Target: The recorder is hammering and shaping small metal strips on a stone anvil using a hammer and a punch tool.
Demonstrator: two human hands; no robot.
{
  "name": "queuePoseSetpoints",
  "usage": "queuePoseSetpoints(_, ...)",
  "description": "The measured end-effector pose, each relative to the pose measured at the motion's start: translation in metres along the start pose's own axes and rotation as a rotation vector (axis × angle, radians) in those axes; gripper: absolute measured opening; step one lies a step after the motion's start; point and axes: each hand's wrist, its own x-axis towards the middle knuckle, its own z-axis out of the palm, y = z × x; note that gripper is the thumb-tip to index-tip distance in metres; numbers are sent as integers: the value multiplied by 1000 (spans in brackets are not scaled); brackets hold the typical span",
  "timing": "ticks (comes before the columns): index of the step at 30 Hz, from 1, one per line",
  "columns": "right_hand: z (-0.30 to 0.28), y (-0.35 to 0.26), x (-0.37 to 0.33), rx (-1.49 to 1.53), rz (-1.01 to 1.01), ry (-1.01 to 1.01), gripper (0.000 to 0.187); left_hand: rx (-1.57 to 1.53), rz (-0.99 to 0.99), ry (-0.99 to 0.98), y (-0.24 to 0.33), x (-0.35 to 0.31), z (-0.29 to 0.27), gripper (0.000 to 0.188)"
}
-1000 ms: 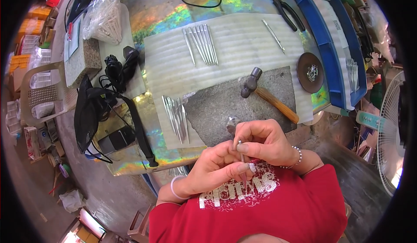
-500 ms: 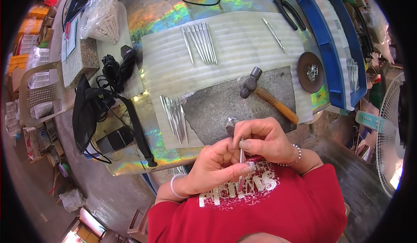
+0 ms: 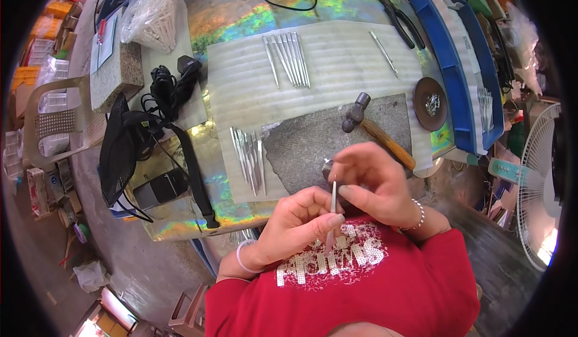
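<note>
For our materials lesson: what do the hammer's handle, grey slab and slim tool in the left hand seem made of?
Hammer's handle: likely wood, smooth, brown with streaky grain. Grey slab: probably stone, matt, coarsely textured. Slim tool: perhaps metal, its upper part pale and shiny.

Bright light leaves glare on the tabletop (image 3: 232, 21), and fisheye distortion curves the dark-rimmed edges.

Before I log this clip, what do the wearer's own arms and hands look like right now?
Both hands are ungloved. Short red sleeves leave the forearms uncovered. The left hand has a smooth, pale bangle at its wrist; the right hand has a light-coloured beaded bracelet. No cables show on either arm.
</note>
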Motion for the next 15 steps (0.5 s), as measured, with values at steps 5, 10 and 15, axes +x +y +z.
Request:
queuePoseSetpoints(5,8,-35,6,-1152,-903,-354,28,-32,47,57,3,-5,-7,61)
queuePoseSetpoints(10,19,-31,15,-1286,-920,-541,13,58,35,3,30,-14,-4,70)
queuePoseSetpoints(15,-3,-52,70,-1292,-595,-285,9,-128,501,213,19,-36,-33,49)
